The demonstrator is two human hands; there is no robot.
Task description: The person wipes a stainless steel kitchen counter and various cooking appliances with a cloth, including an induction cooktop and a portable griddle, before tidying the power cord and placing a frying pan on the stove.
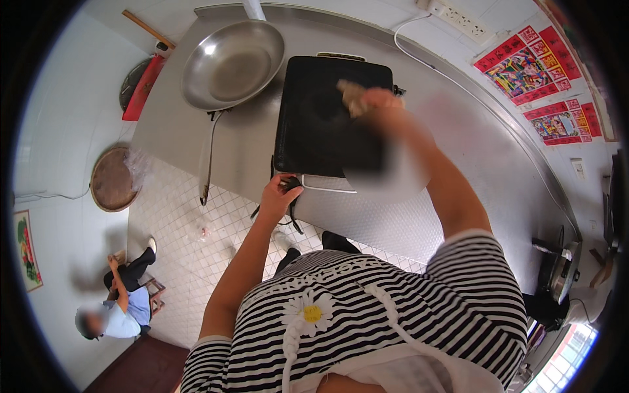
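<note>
A square black griddle plate (314, 118) lies flat on the steel counter before me, with a pale loop handle (329, 189) at its near edge. My right hand (385, 99) holds a crumpled brownish cloth (352, 96) over the plate's right half; the hand is motion-blurred, and whether the cloth touches the surface is unclear. At the near left corner, my left hand (276, 199) grips a small black part (291, 184), perhaps a plug or control knob, with thumb and fingers. Black cord (294, 216) hangs below it. A blurred patch hides the plate's near right corner.
A steel frying pan (241, 69) stands left of the griddle, beside a long-handled utensil (210, 157) reaching past the counter edge. A white cable runs from the wall socket strip (462, 22). Left, a person (123, 304) sits on a wooden stool (156, 294).
</note>
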